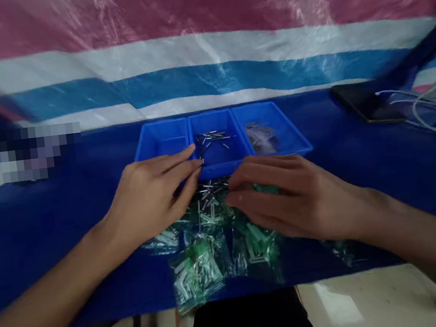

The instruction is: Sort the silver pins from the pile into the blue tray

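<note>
We rest our left hand (155, 199) and right hand (281, 198) flat, fingers loose and gripping nothing, over the small metal pins (210, 198) heaped between them. Clear bags of green plastic parts (198, 268) lie just below; the blue tray (220, 134) sits just beyond our fingertips, within easy reach.

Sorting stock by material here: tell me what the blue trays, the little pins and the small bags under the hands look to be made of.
Blue trays: likely moulded plastic, with uniform colour, a smooth slight sheen and thin rims.
Pins: probably metal, thin, grey and glinting.
Small bags: clear glossy plastic film, wrinkled and see-through, holding green and white pieces that look like plastic.
The left hand and right hand rest over the pile.
</note>
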Available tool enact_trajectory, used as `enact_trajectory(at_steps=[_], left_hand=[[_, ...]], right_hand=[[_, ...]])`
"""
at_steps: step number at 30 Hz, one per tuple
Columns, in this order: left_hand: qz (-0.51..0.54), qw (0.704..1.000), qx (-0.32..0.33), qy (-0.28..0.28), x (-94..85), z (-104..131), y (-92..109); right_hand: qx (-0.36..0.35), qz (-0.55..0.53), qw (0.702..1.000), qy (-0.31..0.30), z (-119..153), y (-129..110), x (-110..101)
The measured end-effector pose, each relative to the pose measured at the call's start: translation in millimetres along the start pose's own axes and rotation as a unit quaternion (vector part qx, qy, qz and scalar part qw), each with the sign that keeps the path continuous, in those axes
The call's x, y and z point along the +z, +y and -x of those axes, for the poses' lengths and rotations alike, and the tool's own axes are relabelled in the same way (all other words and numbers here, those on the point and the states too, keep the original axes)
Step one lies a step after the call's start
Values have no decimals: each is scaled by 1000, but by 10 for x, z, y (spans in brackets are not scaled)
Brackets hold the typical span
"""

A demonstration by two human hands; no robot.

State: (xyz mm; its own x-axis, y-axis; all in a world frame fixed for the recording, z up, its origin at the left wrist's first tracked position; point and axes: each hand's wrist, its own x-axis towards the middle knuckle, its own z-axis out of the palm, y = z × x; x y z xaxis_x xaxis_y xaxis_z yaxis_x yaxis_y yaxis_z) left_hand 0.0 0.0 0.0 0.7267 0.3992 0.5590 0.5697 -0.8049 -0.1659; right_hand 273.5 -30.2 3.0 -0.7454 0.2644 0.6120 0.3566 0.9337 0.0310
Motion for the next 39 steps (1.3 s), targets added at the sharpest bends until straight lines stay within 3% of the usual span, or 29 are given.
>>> enact_trajectory(at_steps=[3, 5, 8, 11, 14, 16, 18, 19, 21, 23, 25, 27, 29, 34, 36, 39], left_hand=[[9, 1000, -9, 5, 16, -7, -14], [15, 1000, -10, 8, 24, -7, -18], [17, 1000, -5, 10, 30, -5, -17], [13, 1000, -8, 4, 32, -5, -18], [13, 1000, -14, -1, 30, -4, -20], [15, 1000, -17, 4, 29, -1, -20], [18, 1000, -17, 9, 28, 3, -19], [20, 1000, -16, 9, 28, 4, -19], [25, 1000, -17, 5, 28, 7, -20], [28, 999, -20, 2, 30, 10, -24], [23, 1000, -21, 5, 34, 12, -28], [15, 1000, -19, 9, 37, 13, -29], [8, 1000, -16, 10, 39, 10, -23], [15, 1000, -14, 9, 24, 0, -5], [26, 1000, -18, 3, 15, -2, -9], [32, 999, -19, 1, 10, -5, -23]], right_hand=[[76, -116, 988, 63, 32, -84, -59], [140, -228, 961, 77, 30, -114, -96], [240, -395, 886, 39, 5, -95, -119], [328, -492, 806, 27, -4, -18, -78], [373, -517, 762, 115, 16, 51, -3], [373, -516, 753, 166, 32, 63, 25], [362, -498, 767, 182, 39, 44, 24], [352, -470, 790, 177, 39, 27, 14], [297, -372, 868, 141, 41, -2, -11], [183, -230, 954, 66, 49, -7, -32], [64, -96, 993, -25, 66, 21, -39], [-4, -17, 996, -87, 86, 64, -32], [-29, 14, 994, -106, 100, 99, -11], [-61, 27, 997, -50, 75, 51, 31], [-30, -12, 999, -1, 55, -16, 9], [96, -156, 980, 77, 34, -93, -60]])
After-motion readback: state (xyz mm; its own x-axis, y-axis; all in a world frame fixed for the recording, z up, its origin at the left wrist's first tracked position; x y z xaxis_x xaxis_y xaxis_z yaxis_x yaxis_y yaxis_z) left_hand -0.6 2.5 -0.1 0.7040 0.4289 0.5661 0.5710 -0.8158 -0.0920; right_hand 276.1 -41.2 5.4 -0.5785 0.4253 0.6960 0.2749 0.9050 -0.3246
